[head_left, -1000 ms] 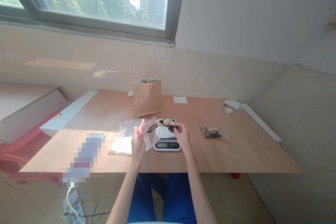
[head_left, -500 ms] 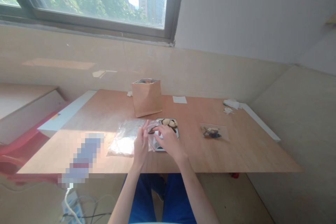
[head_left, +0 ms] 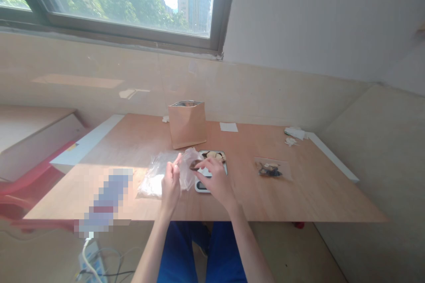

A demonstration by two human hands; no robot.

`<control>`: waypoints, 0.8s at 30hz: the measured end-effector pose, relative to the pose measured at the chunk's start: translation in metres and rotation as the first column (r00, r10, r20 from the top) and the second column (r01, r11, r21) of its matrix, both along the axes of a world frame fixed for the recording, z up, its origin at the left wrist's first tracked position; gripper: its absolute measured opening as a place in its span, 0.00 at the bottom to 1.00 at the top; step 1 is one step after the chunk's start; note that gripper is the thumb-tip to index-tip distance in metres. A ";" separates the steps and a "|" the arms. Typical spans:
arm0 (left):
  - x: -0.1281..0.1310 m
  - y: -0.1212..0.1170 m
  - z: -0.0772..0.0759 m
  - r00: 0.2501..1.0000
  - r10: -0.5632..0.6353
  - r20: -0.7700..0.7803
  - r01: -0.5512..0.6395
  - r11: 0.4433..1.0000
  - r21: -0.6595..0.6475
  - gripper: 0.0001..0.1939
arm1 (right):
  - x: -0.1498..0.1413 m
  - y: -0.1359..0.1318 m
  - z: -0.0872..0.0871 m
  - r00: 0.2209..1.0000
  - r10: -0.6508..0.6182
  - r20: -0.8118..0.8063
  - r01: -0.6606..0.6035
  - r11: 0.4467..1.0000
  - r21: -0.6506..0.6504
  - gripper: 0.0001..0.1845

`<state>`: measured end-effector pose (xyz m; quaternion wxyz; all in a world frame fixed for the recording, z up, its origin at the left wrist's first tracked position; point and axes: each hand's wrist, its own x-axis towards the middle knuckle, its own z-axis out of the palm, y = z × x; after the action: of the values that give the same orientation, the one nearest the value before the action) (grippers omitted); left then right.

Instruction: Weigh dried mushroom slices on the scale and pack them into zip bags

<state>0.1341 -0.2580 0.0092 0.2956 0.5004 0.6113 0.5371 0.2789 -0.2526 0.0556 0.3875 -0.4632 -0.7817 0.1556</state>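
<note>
My right hand pinches a dark brown, flat, dried-looking piece between thumb and fingers, at the mouth of a clear zip bag. My left hand is closed on the left edge of this bag and holds it up. Under and behind my right hand stands a small white kitchen scale, partly covered by it. Several pale, dark-edged pieces lie on the scale's far end. To the left, beneath my left hand, a stack of clear plastic bags lies flat and shines in the sunlight.
Behind the scale a brown paper pouch stands upright with its top open. On the right lies a small zip bag of dark bits. White paper and crumpled scraps are farther back. A blurred-out object lies at the left edge.
My left hand has moved slightly left, away from my right hand, and the zip bag's mouth has spread wider. The dark piece shows more clearly in my right fingers.
</note>
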 end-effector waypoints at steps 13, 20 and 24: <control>-0.049 0.045 -0.003 0.837 -0.003 -0.548 -0.030 0.998 -0.050 0.17 | 0.133 0.030 -0.114 0.903 -0.429 0.021 0.429 0.901 -0.063 0.07; -0.021 0.088 0.054 0.836 0.328 -0.440 -0.165 0.915 0.369 0.17 | 0.127 0.014 -0.132 0.916 -0.400 -0.029 0.401 0.914 0.053 0.11; -0.016 0.140 0.100 0.801 0.370 -0.470 -0.128 0.873 0.470 0.15 | 0.113 -0.003 -0.121 0.898 -0.434 -0.068 0.438 0.895 0.081 0.13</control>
<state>0.1182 -0.1177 0.1088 -0.0795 0.5964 0.6030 0.5239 0.3924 -0.2555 -0.0655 0.4526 -0.6039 -0.6550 0.0390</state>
